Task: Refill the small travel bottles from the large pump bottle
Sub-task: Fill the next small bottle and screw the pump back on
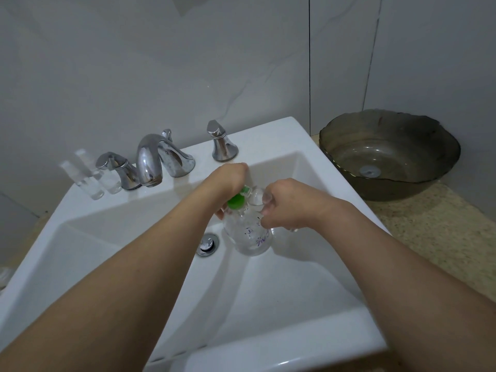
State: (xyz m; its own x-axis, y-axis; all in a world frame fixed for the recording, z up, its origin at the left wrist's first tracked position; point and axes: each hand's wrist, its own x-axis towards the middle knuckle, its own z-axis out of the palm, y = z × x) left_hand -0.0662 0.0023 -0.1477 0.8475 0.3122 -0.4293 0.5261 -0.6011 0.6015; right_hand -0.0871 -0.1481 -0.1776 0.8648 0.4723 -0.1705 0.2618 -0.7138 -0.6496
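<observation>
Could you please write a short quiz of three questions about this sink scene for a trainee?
1. True or false: the pump bottle stands on the counter beside the dark bowl.
2. Where are the two small clear bottles? A) in the sink basin B) on the sink ledge, left of the faucet C) inside the bowl
3. Fill in: the left hand is on the green ____ of the pump bottle.

Key
1. False: both hands hold it above the basin; the right hand grips its side.
2. B
3. pump
</observation>
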